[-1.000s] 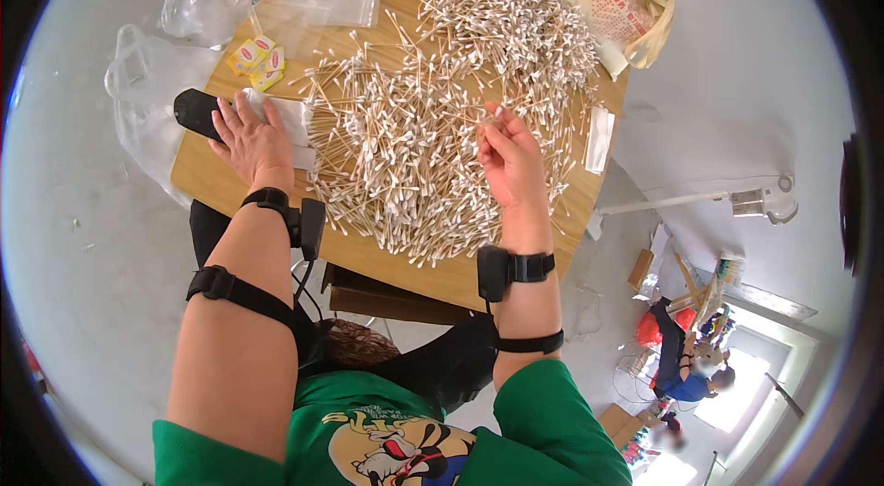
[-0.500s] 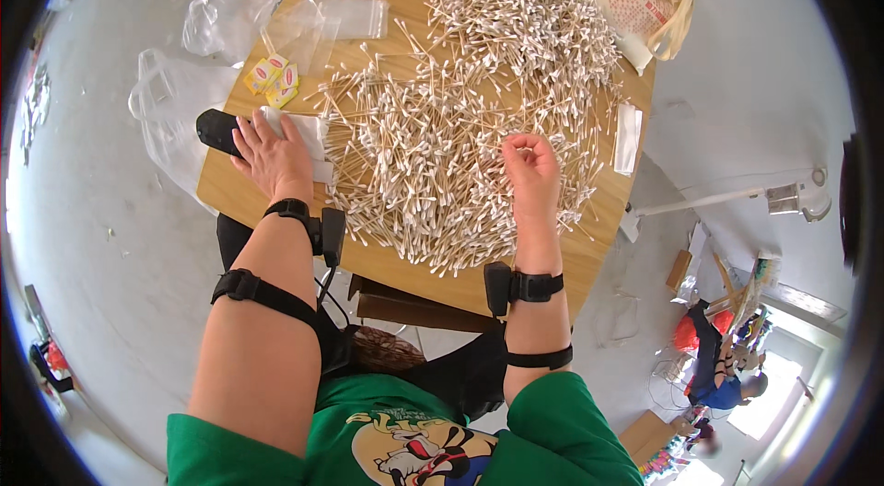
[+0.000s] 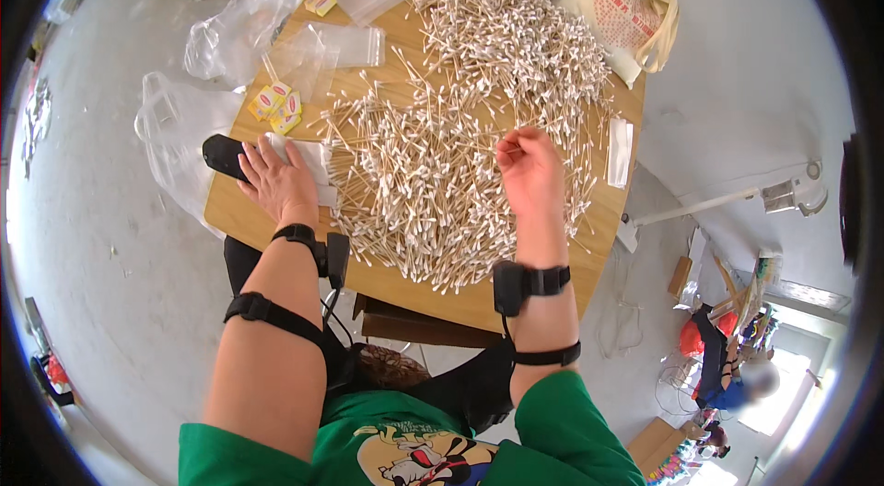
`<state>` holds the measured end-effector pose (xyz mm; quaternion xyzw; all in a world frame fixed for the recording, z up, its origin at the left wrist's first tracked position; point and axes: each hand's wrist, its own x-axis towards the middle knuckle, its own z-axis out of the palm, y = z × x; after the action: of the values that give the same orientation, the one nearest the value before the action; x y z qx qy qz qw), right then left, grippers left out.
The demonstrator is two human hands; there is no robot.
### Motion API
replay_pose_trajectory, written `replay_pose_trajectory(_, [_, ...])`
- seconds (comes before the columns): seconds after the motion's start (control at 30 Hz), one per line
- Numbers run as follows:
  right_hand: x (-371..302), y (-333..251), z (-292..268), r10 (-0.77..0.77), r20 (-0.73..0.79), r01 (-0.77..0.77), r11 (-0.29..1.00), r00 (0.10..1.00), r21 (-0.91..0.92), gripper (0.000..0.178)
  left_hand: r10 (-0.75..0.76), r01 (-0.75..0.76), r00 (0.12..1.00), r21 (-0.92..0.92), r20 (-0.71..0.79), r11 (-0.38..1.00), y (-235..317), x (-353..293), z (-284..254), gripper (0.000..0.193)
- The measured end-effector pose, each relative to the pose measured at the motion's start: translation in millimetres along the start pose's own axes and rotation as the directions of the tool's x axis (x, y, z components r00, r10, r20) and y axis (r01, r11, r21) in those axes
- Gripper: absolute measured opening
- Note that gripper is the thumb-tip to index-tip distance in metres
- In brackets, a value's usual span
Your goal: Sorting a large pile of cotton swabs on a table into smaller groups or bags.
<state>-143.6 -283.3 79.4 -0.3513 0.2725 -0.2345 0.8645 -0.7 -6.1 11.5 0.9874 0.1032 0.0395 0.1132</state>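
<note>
A wide heap of wooden-stemmed cotton swabs (image 3: 405,173) covers much of the table. A second pile of swabs (image 3: 516,30) lies behind it, joined to it by scattered ones. My left hand (image 3: 281,182) lies flat with fingers spread on a white flat piece (image 3: 315,159), beside the heap's left edge. Its fingertips reach the near end of a dark, flat, rounded object (image 3: 224,156). Over the right part of the heap is my right hand (image 3: 534,168), thumb and fingers pinched together. Whatever is between those fingertips is too small to make out.
Small yellow-and-white packets (image 3: 276,104) and a clear zip bag (image 3: 354,46) lie at the table's left. Thin plastic bags (image 3: 180,122) hang over that edge. A white strip (image 3: 620,153) sits at the right edge, a cloth bag (image 3: 626,7) at the back right.
My right hand has turned slightly, its fingers curling in more over the heap. My left hand stays flat in place. The whole view has shifted a little.
</note>
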Motion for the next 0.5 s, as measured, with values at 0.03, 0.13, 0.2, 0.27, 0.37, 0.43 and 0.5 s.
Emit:
replay_pose_trajectory(0.03, [15.2, 1.3, 14.9, -0.006, 0.009, 0.006, 1.0, 1.0, 0.001, 0.007, -0.001, 0.001, 1.0, -0.007, -0.009, 1.0, -0.4, 0.1, 1.3, 0.052])
replay_pose_trajectory(0.13, [60.1, 24.9, 68.5, 0.013, 0.094, 0.065, 0.64, 0.995, -0.765, 0.014, -0.001, 0.001, 1.0, 0.016, 0.002, 1.0, -3.7, 1.9, -0.8, 0.052])
replay_pose_trajectory(0.2, [89.0, 47.2, 100.8, -0.067, 0.21, 0.219, 0.39, 0.975, -0.894, 0.02, -0.004, 0.004, 1.0, 0.016, -0.011, 1.0, -7.2, 4.0, -2.5, 0.052])
replay_pose_trajectory(0.27, [112.9, 57.3, 117.2, -0.047, 0.184, 0.169, -0.225, 0.982, -0.959, 0.029, 0.004, -0.004, 1.0, 0.001, -0.005, 1.0, -5.7, -0.7, 5.1, 0.052])
replay_pose_trajectory(0.37, [140.1, 70.2, 128.6, -0.095, 0.225, 0.15, -0.498, 0.97, -0.854, 0.028, 0.001, -0.001, 1.0, 0.007, 0.01, 1.0, -3.8, 0.5, -1.3, 0.053])
replay_pose_trajectory(0.43, [144.6, 74.8, 135.1, -0.136, 0.199, 0.1, -0.524, 0.971, -0.846, 0.022, -0.005, 0.005, 1.0, -0.003, -0.003, 1.0, -5.6, 1.2, 1.7, 0.053])
replay_pose_trajectory(0.5, [142.7, 76.9, 134.0, -0.107, 0.123, 0.045, -0.543, 0.987, -0.838, 0.018, 0.005, -0.005, 1.0, 0.01, -0.008, 1.0, -7.2, -0.3, 3.4, 0.053])
